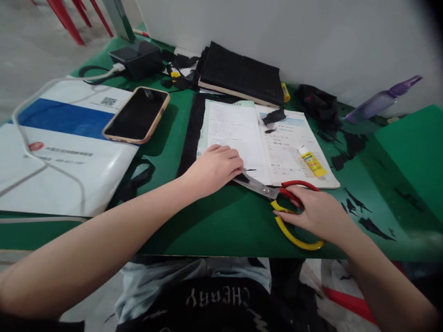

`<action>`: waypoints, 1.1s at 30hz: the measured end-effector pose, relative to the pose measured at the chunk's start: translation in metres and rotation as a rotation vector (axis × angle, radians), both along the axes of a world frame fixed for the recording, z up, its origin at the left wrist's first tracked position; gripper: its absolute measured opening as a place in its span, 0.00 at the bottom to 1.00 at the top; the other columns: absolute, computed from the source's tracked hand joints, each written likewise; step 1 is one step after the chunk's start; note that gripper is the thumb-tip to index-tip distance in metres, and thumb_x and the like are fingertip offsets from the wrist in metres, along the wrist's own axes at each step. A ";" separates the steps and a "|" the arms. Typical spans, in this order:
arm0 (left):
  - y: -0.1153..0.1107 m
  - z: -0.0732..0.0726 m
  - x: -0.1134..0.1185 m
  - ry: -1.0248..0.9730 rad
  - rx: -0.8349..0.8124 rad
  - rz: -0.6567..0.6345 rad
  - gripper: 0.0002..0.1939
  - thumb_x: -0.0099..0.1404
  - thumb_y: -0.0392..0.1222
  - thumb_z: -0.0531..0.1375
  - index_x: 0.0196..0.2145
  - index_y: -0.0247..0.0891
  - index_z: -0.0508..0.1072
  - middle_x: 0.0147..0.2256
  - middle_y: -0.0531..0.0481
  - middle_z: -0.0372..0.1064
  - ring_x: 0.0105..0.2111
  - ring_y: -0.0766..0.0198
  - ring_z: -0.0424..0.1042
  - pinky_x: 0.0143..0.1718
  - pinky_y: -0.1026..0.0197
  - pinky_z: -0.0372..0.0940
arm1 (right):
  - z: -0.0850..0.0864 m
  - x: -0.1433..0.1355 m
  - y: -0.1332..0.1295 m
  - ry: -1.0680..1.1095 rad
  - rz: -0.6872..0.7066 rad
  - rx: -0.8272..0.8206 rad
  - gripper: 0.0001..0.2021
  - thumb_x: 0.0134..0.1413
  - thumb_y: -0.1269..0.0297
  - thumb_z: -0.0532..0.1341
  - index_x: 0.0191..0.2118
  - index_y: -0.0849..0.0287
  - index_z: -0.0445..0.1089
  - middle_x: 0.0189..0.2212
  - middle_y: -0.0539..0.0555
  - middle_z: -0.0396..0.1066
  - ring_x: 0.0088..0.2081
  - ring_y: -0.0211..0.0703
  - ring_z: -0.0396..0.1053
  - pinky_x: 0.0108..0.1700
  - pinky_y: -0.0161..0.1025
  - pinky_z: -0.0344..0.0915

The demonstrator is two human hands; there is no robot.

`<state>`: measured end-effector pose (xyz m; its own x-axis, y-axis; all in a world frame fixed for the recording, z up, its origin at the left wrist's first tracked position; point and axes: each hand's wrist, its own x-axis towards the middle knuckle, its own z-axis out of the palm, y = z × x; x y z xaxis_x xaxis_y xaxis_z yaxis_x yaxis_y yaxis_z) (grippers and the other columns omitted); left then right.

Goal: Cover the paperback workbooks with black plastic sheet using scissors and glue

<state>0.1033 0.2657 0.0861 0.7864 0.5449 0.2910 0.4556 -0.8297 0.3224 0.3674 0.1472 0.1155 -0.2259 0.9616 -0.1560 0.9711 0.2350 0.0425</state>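
Observation:
My right hand [316, 210] grips a pair of scissors [266, 190] with one red and one yellow handle loop. Their blades point left, to the lower edge of an open book [238, 133]. There my left hand [219, 167] is closed at the edge, pinching a bit of black sheet [245, 177] beside the blades; its fingertips are partly hidden. More of the black sheet shows along the book's left side. On the right page lies a yellow tube with a white cap [313, 161], and black scraps [274, 116] rest higher up.
A black-covered book [242, 74] lies behind. To the left are a phone [138, 115], a white and blue folder [62, 152], a white cable [20, 124] and a black box [138, 60]. A purple bottle [377, 100] leans at right; black cuttings [374, 227] are scattered on the green table [214, 230].

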 end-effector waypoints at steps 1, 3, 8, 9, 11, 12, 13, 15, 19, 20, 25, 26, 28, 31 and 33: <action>0.000 0.000 0.000 -0.003 0.001 -0.001 0.09 0.70 0.36 0.52 0.37 0.36 0.72 0.39 0.49 0.71 0.42 0.60 0.68 0.47 0.56 0.60 | 0.000 0.000 0.000 -0.002 0.000 -0.006 0.26 0.52 0.37 0.56 0.41 0.57 0.67 0.28 0.52 0.72 0.28 0.45 0.69 0.27 0.40 0.56; 0.000 0.000 0.000 -0.006 -0.001 -0.004 0.10 0.70 0.36 0.51 0.37 0.37 0.72 0.40 0.49 0.71 0.41 0.60 0.68 0.47 0.55 0.60 | 0.000 0.001 0.000 -0.001 -0.003 -0.015 0.26 0.53 0.37 0.56 0.40 0.57 0.67 0.27 0.52 0.71 0.28 0.45 0.68 0.27 0.40 0.56; 0.001 0.000 0.000 -0.013 -0.019 -0.001 0.09 0.70 0.36 0.52 0.38 0.37 0.72 0.40 0.49 0.71 0.42 0.60 0.68 0.47 0.55 0.60 | 0.001 0.005 0.001 0.028 -0.003 -0.040 0.25 0.54 0.38 0.55 0.40 0.58 0.68 0.26 0.51 0.69 0.27 0.44 0.67 0.28 0.40 0.57; 0.002 -0.001 0.000 -0.016 -0.022 0.000 0.09 0.70 0.36 0.52 0.38 0.36 0.72 0.40 0.49 0.71 0.42 0.60 0.68 0.48 0.55 0.60 | 0.001 0.005 0.001 0.036 -0.003 -0.049 0.25 0.54 0.38 0.55 0.40 0.57 0.67 0.26 0.51 0.69 0.27 0.43 0.66 0.28 0.39 0.57; 0.002 -0.001 0.000 -0.027 -0.034 0.002 0.09 0.70 0.36 0.52 0.38 0.36 0.72 0.40 0.48 0.71 0.42 0.60 0.68 0.48 0.55 0.60 | 0.002 0.006 0.002 0.051 -0.006 -0.069 0.23 0.55 0.40 0.55 0.39 0.57 0.67 0.26 0.51 0.68 0.27 0.43 0.65 0.29 0.39 0.57; 0.002 -0.001 0.000 -0.036 -0.044 0.003 0.09 0.70 0.35 0.52 0.37 0.36 0.72 0.40 0.48 0.71 0.42 0.60 0.68 0.48 0.55 0.61 | 0.003 0.007 0.002 0.057 -0.007 -0.077 0.22 0.56 0.40 0.55 0.38 0.57 0.67 0.26 0.51 0.69 0.27 0.43 0.65 0.29 0.39 0.57; 0.002 -0.002 0.000 -0.047 -0.057 0.003 0.09 0.70 0.35 0.52 0.37 0.36 0.72 0.39 0.48 0.71 0.42 0.60 0.68 0.47 0.55 0.61 | 0.003 0.007 0.002 0.062 -0.005 -0.083 0.21 0.56 0.41 0.55 0.38 0.57 0.66 0.27 0.51 0.69 0.27 0.42 0.66 0.29 0.39 0.57; 0.003 -0.002 0.000 -0.071 -0.090 0.008 0.09 0.69 0.35 0.52 0.36 0.36 0.72 0.39 0.48 0.71 0.41 0.60 0.68 0.46 0.55 0.62 | 0.003 0.006 0.002 0.065 -0.002 -0.087 0.20 0.57 0.42 0.55 0.37 0.57 0.66 0.27 0.51 0.69 0.27 0.42 0.66 0.29 0.39 0.57; 0.005 -0.003 0.000 -0.113 -0.163 0.023 0.08 0.68 0.35 0.54 0.36 0.37 0.73 0.38 0.48 0.72 0.41 0.61 0.68 0.43 0.56 0.63 | 0.001 0.005 -0.001 0.048 -0.042 -0.019 0.23 0.55 0.41 0.56 0.40 0.57 0.67 0.30 0.53 0.72 0.29 0.44 0.68 0.29 0.39 0.60; 0.005 -0.003 0.000 -0.124 -0.181 0.025 0.08 0.68 0.36 0.54 0.36 0.37 0.73 0.38 0.48 0.72 0.41 0.61 0.68 0.43 0.57 0.63 | 0.000 0.004 -0.001 0.047 -0.053 0.003 0.24 0.55 0.40 0.56 0.42 0.57 0.67 0.32 0.54 0.72 0.31 0.45 0.69 0.30 0.40 0.61; 0.007 -0.003 -0.001 -0.153 -0.227 0.036 0.07 0.67 0.36 0.55 0.37 0.37 0.74 0.39 0.48 0.71 0.41 0.61 0.68 0.41 0.59 0.64 | 0.000 0.002 -0.002 0.011 -0.085 0.025 0.27 0.54 0.41 0.56 0.50 0.58 0.64 0.39 0.57 0.73 0.36 0.50 0.72 0.31 0.41 0.64; 0.007 -0.003 -0.001 -0.156 -0.225 0.036 0.07 0.67 0.36 0.55 0.37 0.37 0.74 0.39 0.48 0.71 0.41 0.61 0.68 0.41 0.59 0.64 | 0.001 0.002 -0.002 -0.004 -0.085 0.028 0.28 0.54 0.40 0.56 0.50 0.59 0.63 0.40 0.58 0.73 0.37 0.51 0.72 0.30 0.41 0.64; 0.006 -0.004 -0.001 -0.158 -0.208 0.029 0.07 0.68 0.36 0.56 0.37 0.37 0.74 0.39 0.48 0.71 0.42 0.61 0.68 0.41 0.58 0.63 | 0.002 0.000 -0.002 -0.025 -0.072 0.032 0.28 0.53 0.40 0.57 0.51 0.58 0.63 0.42 0.58 0.73 0.38 0.53 0.72 0.30 0.42 0.64; 0.006 -0.005 -0.001 -0.146 -0.155 0.001 0.07 0.68 0.36 0.55 0.37 0.38 0.74 0.39 0.49 0.71 0.42 0.61 0.68 0.44 0.56 0.62 | 0.005 -0.001 -0.001 -0.032 -0.063 0.015 0.28 0.53 0.40 0.56 0.50 0.57 0.62 0.43 0.58 0.72 0.39 0.54 0.72 0.31 0.43 0.65; 0.006 -0.005 0.000 -0.140 -0.124 -0.017 0.07 0.68 0.36 0.55 0.36 0.38 0.74 0.39 0.49 0.71 0.42 0.60 0.68 0.47 0.54 0.61 | 0.006 -0.002 -0.001 -0.025 -0.067 0.000 0.27 0.53 0.40 0.56 0.49 0.57 0.62 0.43 0.58 0.72 0.40 0.54 0.72 0.31 0.43 0.66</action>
<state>0.1029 0.2719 0.0810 0.7523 0.5703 0.3299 0.3850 -0.7868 0.4824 0.3656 0.1465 0.1212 -0.1567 0.9745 -0.1608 0.9833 0.1692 0.0674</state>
